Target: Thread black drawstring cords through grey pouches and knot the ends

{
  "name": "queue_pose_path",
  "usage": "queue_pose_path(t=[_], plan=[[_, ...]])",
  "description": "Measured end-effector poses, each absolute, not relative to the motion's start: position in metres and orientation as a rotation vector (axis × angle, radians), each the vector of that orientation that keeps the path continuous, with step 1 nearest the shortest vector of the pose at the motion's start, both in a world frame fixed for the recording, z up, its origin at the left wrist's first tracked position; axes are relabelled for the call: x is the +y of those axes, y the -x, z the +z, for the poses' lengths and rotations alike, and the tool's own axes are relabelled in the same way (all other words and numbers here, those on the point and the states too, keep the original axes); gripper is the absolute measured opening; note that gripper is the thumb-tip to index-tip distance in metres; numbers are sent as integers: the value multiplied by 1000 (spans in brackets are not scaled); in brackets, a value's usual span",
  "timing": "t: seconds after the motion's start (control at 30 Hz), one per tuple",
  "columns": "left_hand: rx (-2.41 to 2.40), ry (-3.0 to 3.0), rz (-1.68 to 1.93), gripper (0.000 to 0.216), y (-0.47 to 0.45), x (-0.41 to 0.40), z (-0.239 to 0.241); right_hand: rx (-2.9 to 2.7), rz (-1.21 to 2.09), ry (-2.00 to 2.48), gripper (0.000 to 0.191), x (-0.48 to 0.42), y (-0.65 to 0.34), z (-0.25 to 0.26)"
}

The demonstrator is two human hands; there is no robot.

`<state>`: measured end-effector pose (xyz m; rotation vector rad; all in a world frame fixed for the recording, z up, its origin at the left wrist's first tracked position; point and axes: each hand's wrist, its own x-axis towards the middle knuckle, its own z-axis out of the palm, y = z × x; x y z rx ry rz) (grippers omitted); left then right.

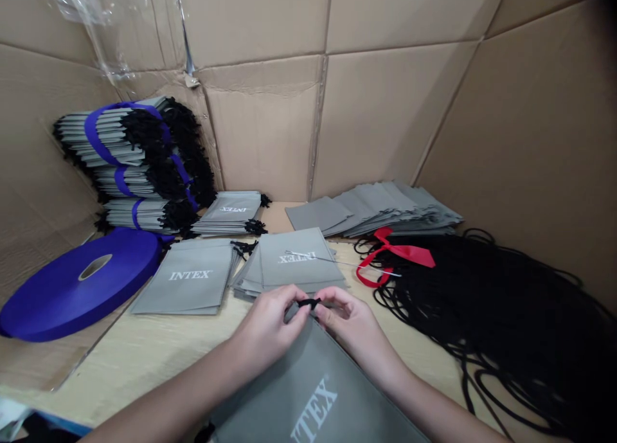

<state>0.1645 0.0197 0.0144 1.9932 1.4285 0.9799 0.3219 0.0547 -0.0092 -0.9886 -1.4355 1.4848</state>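
Note:
A grey drawstring pouch printed INTEX hangs close to me, tilted, with one corner up between my hands. My left hand pinches one side of the black cord at that corner. My right hand pinches the cord's other side, thumb and forefinger pressed together. Just beyond my fingers lies a stack of grey pouches, with a thin metal rod resting across it. Left of that stack is another pouch pile with black cord ends.
Bundled pouches tied with blue ribbon stand at the back left, behind a blue ribbon roll. A smaller pouch stack and grey pieces lie along the back. Black cords with a red tie cover the right. Cardboard walls surround the table.

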Motion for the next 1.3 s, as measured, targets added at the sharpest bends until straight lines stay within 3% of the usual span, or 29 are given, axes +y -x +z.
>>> queue_pose_path(t=[0.3,0.83,1.1,1.3], plan=[[1434,-2046,870,19,-164,18,7,-1362,1620,1006,39,55,-324,-10],[1482,-1997,1057,6,-174,13,9,-1445,1699,797,45,44,-317,-14],[1715,-2147,1067,10,-174,16,8,-1498,1424,769,40,42,-310,-18],[1731,-2071,1009,14,-182,18,9,-1567,1117,872,22,39,-312,-21]])
